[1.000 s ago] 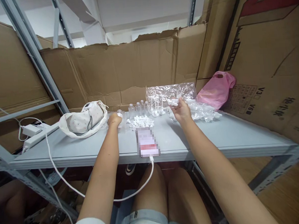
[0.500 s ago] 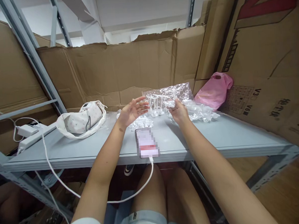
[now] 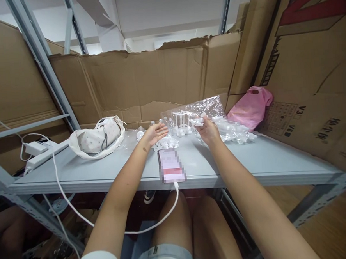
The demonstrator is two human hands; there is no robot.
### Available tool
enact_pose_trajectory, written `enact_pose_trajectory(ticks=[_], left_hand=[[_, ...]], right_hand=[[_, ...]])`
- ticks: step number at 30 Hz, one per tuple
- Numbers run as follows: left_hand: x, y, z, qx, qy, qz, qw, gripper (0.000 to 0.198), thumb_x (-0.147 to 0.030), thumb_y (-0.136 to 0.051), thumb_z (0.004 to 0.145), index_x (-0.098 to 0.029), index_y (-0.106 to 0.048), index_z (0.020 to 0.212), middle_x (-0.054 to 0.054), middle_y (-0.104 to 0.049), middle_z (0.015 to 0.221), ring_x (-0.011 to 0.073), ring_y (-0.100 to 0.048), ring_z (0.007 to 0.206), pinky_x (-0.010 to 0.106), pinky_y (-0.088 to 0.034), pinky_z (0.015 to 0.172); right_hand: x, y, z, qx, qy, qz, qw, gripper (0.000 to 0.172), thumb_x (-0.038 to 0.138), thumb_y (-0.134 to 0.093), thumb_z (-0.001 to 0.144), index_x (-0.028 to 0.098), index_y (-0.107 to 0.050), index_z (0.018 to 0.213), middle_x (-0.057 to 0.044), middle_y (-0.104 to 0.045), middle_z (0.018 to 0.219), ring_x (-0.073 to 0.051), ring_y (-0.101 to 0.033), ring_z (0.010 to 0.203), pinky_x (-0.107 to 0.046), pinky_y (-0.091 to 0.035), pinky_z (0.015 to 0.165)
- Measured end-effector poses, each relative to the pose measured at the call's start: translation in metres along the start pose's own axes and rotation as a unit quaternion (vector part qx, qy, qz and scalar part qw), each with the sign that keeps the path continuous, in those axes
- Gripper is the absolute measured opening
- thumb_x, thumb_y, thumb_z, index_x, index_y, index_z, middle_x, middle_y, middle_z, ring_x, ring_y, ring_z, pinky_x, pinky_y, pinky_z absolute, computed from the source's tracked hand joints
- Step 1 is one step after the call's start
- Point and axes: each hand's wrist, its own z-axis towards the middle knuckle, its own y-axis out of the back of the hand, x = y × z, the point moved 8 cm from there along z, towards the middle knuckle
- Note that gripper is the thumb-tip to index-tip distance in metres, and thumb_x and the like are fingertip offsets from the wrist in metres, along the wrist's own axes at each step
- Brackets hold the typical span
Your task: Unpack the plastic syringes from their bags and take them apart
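Note:
My right hand [image 3: 208, 131] is closed on a small white plastic part [image 3: 197, 122]; its exact kind I cannot make out. Fingers stretched out and palm partly up, my left hand [image 3: 156, 133] holds nothing. It hovers above a pile of small white plastic pieces [image 3: 166, 142]. Between the two hands, white parts with upright stems [image 3: 182, 124] stand on the table. Several small clear bottle-like pieces [image 3: 165, 121] are just behind my left hand. To the right of my right hand lies a clear plastic bag [image 3: 237, 131] with white pieces in it.
A phone [image 3: 171, 165] with a white charging cable [image 3: 163, 216] lies at the front edge of the grey table [image 3: 105, 170]. A white cloth bag [image 3: 97, 138] and a power strip [image 3: 45, 157] sit left. A pink bag [image 3: 249, 108] leans right, against cardboard [image 3: 310, 78].
My left hand has moved down and slightly left, away from the standing white parts, and its palm has turned up more. My right hand stays in about the same place, holding the white part.

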Motion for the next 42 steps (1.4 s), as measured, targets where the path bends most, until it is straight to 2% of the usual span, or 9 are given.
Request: enact_pose_trajectory(ticks=[5, 7, 12, 15, 18, 20, 29, 35, 42], left_hand=[[0.014, -0.018, -0.004, 0.077, 0.034, 0.045, 0.995, 0.023, -0.033, -0.060, 0.084, -0.013, -0.064, 0.095, 0.016, -0.068, 0.106, 0.0228, -0.066, 0.099, 0.038, -0.047, 0.098], [0.018, -0.023, -0.005, 0.094, 0.022, 0.097, 0.991, 0.021, -0.030, -0.062, 0.082, -0.013, -0.066, 0.094, 0.014, -0.070, 0.099, 0.0214, -0.067, 0.093, 0.039, -0.046, 0.097], [0.009, -0.021, -0.003, 0.033, -0.092, 0.210, 0.973, 0.015, -0.027, -0.065, 0.080, -0.012, -0.069, 0.083, 0.012, -0.070, 0.091, 0.0172, -0.066, 0.084, 0.039, -0.041, 0.098], [0.008, -0.024, -0.005, 0.050, -0.101, 0.142, 0.983, 0.013, -0.027, -0.064, 0.081, -0.014, -0.064, 0.080, 0.011, -0.069, 0.098, 0.0178, -0.066, 0.089, 0.040, -0.043, 0.097], [0.010, -0.034, -0.009, 0.117, -0.063, 0.033, 0.991, 0.012, -0.024, -0.064, 0.080, -0.016, -0.055, 0.077, 0.010, -0.067, 0.108, 0.0207, -0.066, 0.095, 0.043, -0.044, 0.096], [0.012, -0.036, -0.011, 0.134, -0.037, 0.002, 0.990, 0.014, -0.022, -0.063, 0.079, -0.017, -0.051, 0.076, 0.010, -0.066, 0.112, 0.0216, -0.066, 0.095, 0.045, -0.044, 0.097], [0.016, -0.018, 0.001, 0.065, -0.002, -0.005, 0.998, 0.012, -0.019, -0.058, 0.076, -0.017, -0.047, 0.071, 0.010, -0.064, 0.114, 0.0178, -0.064, 0.088, 0.042, -0.043, 0.098], [0.019, -0.016, 0.002, 0.074, 0.023, -0.055, 0.995, 0.013, -0.018, -0.053, 0.075, -0.018, -0.043, 0.067, 0.012, -0.066, 0.107, 0.0201, -0.064, 0.087, 0.048, -0.046, 0.096], [0.020, -0.015, 0.002, 0.072, 0.026, -0.064, 0.995, 0.012, -0.017, -0.050, 0.074, -0.018, -0.042, 0.066, 0.012, -0.067, 0.101, 0.0198, -0.064, 0.083, 0.048, -0.048, 0.093]], right_hand=[[0.000, -0.008, -0.005, 0.036, -0.003, -0.019, 0.999, 0.012, 0.027, -0.067, 0.080, 0.020, -0.057, 0.081, 0.001, -0.070, 0.077, -0.011, -0.068, 0.068, -0.021, -0.058, 0.061], [0.000, -0.012, -0.007, 0.053, -0.005, -0.029, 0.998, 0.012, 0.027, -0.067, 0.081, 0.020, -0.058, 0.081, 0.001, -0.071, 0.077, -0.010, -0.068, 0.066, -0.020, -0.057, 0.058], [-0.004, -0.014, -0.009, 0.065, -0.017, -0.049, 0.997, 0.017, 0.030, -0.072, 0.077, 0.021, -0.058, 0.080, 0.002, -0.071, 0.077, -0.011, -0.068, 0.064, -0.021, -0.057, 0.055], [-0.006, -0.013, -0.010, 0.059, -0.025, -0.056, 0.996, 0.020, 0.031, -0.074, 0.076, 0.020, -0.058, 0.080, 0.001, -0.070, 0.077, -0.012, -0.068, 0.064, -0.021, -0.057, 0.055], [-0.011, -0.012, -0.011, 0.058, -0.047, -0.080, 0.994, 0.021, 0.033, -0.073, 0.076, 0.020, -0.058, 0.083, 0.000, -0.070, 0.076, -0.013, -0.069, 0.066, -0.022, -0.057, 0.056], [-0.015, -0.014, -0.012, 0.075, -0.064, -0.094, 0.991, 0.023, 0.034, -0.073, 0.076, 0.020, -0.058, 0.087, -0.001, -0.069, 0.078, -0.015, -0.070, 0.068, -0.025, -0.058, 0.057], [-0.020, -0.014, -0.012, 0.090, -0.071, -0.108, 0.987, 0.031, 0.032, -0.078, 0.069, 0.023, -0.059, 0.092, 0.005, -0.060, 0.073, -0.011, -0.061, 0.060, -0.031, -0.062, 0.064], [-0.011, -0.018, -0.016, 0.099, -0.053, -0.094, 0.989, 0.032, 0.039, -0.077, 0.069, 0.024, -0.057, 0.088, 0.006, -0.058, 0.074, -0.011, -0.064, 0.064, -0.034, -0.061, 0.072], [0.001, -0.025, -0.021, 0.088, -0.024, -0.089, 0.992, 0.026, 0.039, -0.072, 0.075, 0.024, -0.060, 0.093, 0.002, -0.068, 0.085, -0.014, -0.068, 0.070, -0.029, -0.060, 0.066]])
